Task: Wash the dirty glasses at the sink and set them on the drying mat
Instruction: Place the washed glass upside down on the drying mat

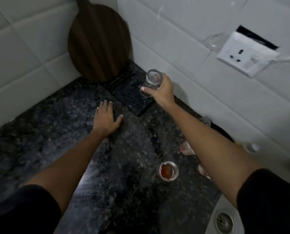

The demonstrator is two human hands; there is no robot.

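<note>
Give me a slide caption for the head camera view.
Right hand lowers a clear glass onto the drying mat; left hand rests flat on the counter.

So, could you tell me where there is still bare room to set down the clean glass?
The drying mat is bare below the glass in the right hand. Bare counter stretches left of the left hand. Near the sink it is crowded with dirty glasses.

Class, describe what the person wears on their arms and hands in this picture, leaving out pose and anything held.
Both arms have short black sleeves ending above the elbow, and the forearms are bare. The left hand and the right hand wear no gloves. No rings, watch or bracelet can be seen on either hand or wrist.
</note>
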